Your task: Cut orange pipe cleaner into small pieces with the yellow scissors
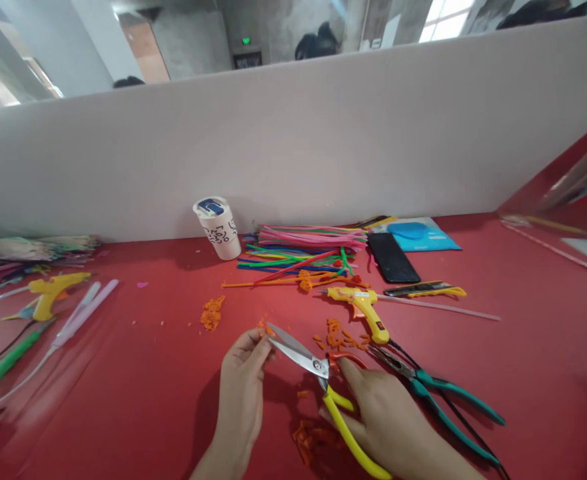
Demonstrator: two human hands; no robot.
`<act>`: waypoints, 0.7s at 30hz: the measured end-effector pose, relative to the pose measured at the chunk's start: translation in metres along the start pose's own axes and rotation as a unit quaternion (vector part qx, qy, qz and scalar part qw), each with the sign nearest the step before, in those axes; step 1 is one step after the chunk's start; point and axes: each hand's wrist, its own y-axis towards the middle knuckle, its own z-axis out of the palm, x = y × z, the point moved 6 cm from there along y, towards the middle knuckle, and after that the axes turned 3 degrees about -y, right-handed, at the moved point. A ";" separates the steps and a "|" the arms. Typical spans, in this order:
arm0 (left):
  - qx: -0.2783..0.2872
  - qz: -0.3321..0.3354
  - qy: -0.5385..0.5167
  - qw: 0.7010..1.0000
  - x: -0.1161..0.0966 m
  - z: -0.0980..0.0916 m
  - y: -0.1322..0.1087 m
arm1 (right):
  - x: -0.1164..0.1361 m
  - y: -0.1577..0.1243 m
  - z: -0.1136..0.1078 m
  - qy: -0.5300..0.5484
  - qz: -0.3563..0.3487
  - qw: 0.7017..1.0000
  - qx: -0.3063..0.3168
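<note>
My right hand (388, 420) grips yellow-handled scissors (323, 383), blades pointing left and up. My left hand (243, 373) pinches a small orange piece (269, 329) right at the blade tips. Orange cut bits (313, 437) lie on the red table (148, 373) under the scissors, with more orange scraps (212, 313) further back. A pile of coloured pipe cleaners (308, 253) lies behind, and a yellow glue gun (366, 310) sits just beyond my right hand.
Green-handled pliers (443, 400) lie right of my hand. A black phone (393, 257), a yellow utility knife (426, 290) and a white cup (218, 227) stand near the grey partition (293, 133). Another glue gun (48, 293), a green tool (3, 367) and glue sticks (86, 310) lie left.
</note>
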 end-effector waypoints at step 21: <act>0.005 0.018 -0.014 1.000 -0.002 0.003 -0.003 | 0.003 -0.001 0.009 -0.038 -0.027 0.999 -0.008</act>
